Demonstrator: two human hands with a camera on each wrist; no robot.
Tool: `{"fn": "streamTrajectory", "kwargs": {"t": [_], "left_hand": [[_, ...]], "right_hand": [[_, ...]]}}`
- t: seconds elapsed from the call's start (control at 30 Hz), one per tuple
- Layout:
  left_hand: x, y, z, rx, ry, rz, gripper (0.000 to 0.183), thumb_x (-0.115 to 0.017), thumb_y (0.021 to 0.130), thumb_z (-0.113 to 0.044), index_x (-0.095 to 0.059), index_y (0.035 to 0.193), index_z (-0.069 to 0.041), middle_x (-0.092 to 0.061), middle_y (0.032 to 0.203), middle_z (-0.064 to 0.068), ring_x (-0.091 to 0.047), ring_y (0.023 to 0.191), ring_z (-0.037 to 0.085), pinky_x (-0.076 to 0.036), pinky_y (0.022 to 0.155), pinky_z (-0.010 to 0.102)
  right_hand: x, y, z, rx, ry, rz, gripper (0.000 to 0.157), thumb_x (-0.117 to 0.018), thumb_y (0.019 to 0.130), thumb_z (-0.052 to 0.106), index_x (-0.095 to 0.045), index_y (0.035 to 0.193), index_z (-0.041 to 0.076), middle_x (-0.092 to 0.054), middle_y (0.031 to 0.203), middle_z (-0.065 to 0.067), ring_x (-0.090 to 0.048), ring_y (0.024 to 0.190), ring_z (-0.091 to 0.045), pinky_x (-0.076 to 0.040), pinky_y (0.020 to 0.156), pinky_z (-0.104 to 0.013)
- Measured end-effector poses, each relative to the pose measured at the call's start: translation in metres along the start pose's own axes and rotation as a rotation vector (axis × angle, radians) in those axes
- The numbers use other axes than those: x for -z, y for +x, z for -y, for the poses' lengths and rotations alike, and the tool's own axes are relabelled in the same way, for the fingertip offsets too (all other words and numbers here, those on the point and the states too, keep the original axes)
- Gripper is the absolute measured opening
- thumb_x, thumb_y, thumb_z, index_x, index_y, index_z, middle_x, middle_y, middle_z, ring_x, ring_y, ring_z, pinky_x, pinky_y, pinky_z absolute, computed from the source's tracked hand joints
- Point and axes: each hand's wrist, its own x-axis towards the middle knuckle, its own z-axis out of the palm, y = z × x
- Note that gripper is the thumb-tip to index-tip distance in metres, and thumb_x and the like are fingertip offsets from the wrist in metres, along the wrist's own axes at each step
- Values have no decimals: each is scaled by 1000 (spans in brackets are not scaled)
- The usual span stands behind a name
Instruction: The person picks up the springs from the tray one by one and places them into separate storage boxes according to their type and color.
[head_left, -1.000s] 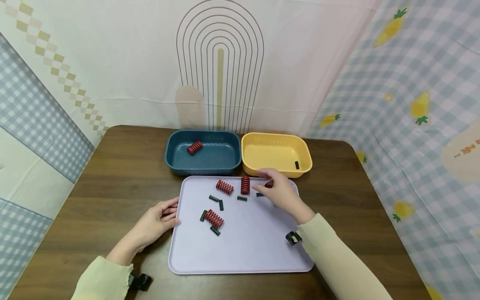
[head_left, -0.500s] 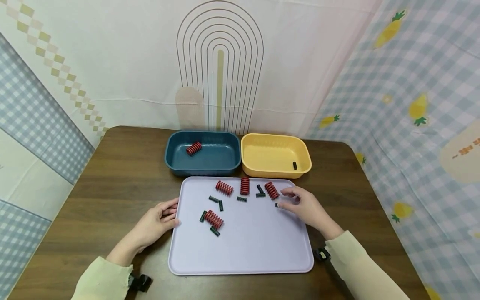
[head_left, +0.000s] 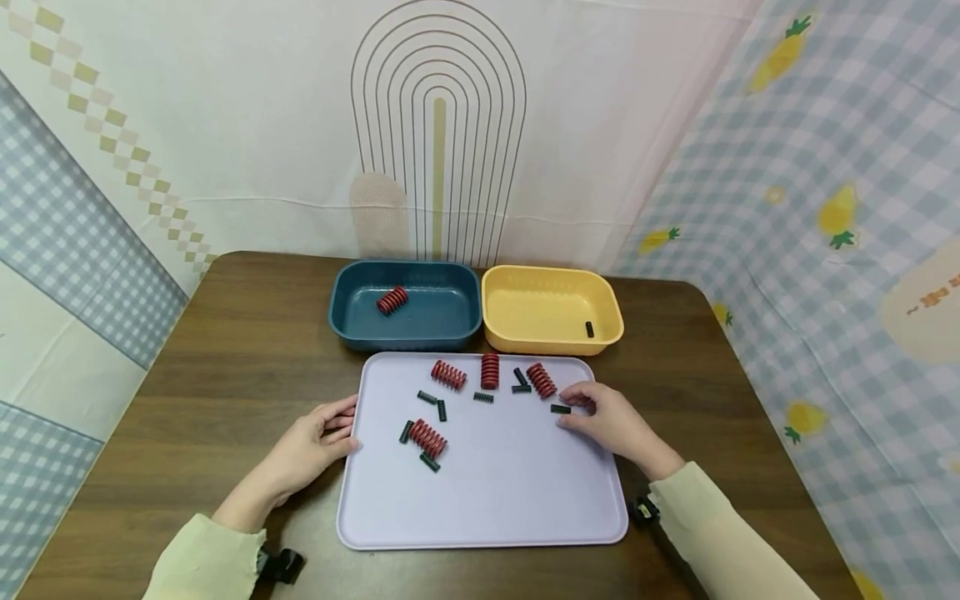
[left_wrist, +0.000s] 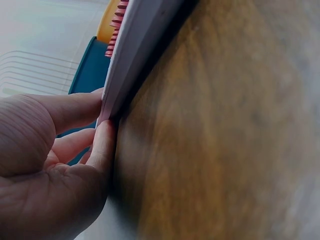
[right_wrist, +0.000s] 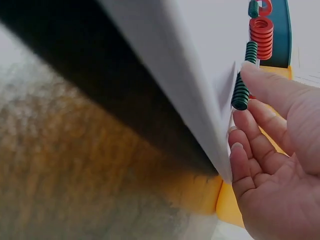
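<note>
At the left edge of the pale lilac tray [head_left: 487,508], my left hand [head_left: 307,450] touches the rim with its thumb and fingertips; in the left wrist view they meet the tray's side. My right hand [head_left: 611,421] is over the tray's right side, thumb and index finger apart on either side of a small dark green spring [head_left: 560,409]. In the right wrist view the thumb partly covers green coils [right_wrist: 241,95], so contact is hard to tell. Just beyond the fingers lies a large red spring [head_left: 541,380], with small green springs [head_left: 521,389] beside it.
Behind the tray stand a blue bin [head_left: 405,340] holding one red spring [head_left: 392,300] and a yellow bin [head_left: 540,343] holding one dark spring [head_left: 589,329]. More red springs [head_left: 428,438] and green springs [head_left: 430,462] lie scattered across the tray's left and back. Brown table [head_left: 247,333] surrounds it.
My right hand has moved back and to the right from over the red spring, down to the small green spring, which now shows fully between the fingertips. The left hand stays at the tray.
</note>
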Motion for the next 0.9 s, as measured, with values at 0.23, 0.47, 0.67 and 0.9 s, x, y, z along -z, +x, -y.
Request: {"fn": "streamTrajectory", "kwargs": {"t": [0.23,0.47,0.67,0.9], "left_hand": [[-1,0,0,-6,-3,-3,67,-67,88,4,-36,147,0,-38,136,24,-47,126,33,-47,94,20],[-1,1,0,-11,-2,-5,67,-67,88,5,-36,147,0,-39,136,23,-47,125,33,-47,94,19],[-1,2,1,-12,-4,1,67,-67,88,4,-36,147,0,-38,137,23,-46,126,33,-47,94,19],[0,2,2,-9,11,-3,67,-66,88,4,-36,147,-1,-38,137,22,-45,125,33,-47,93,19]], "right_hand": [[0,2,-1,32,-32,21,20,-80,81,21,-71,98,15,-62,92,3,-55,86,-15,-50,80,-37],[-1,3,1,51,-49,35,11,-79,82,19,-70,88,16,-60,84,5,-54,80,-14,-49,75,-35],[0,3,1,51,-82,44,10,-79,83,21,-69,84,19,-59,80,6,-53,76,-13,-49,72,-33],[-1,2,5,32,-73,56,11,-76,86,25,-66,83,20,-59,78,6,-54,73,-13,-48,67,-31]]}}
